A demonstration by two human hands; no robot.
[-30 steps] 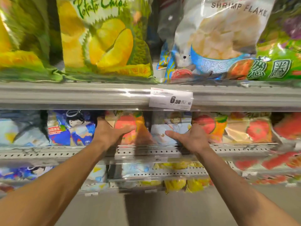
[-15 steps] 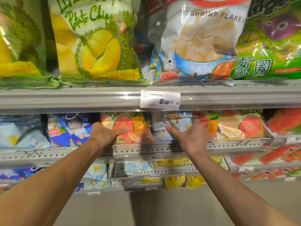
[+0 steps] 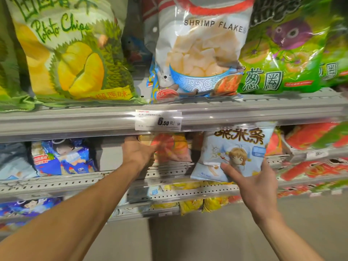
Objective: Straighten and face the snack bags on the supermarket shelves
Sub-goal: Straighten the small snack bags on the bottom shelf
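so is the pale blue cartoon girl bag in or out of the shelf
Out. The right hand holds the pale blue bag by its lower edge in front of the shelf rail, tilted slightly.

On the upper shelf, the yellow-green durian bag [image 3: 73, 53] reads "Potato Chips", the white bag [image 3: 203, 51] beside it reads "SHRIMP FLAKES", and the green bag [image 3: 282, 53] carries the characters "葱圈". A price tag [image 3: 158, 120] on the shelf rail [image 3: 75, 121] reads "6.50元/袋"; its smaller print is too blurred to read.
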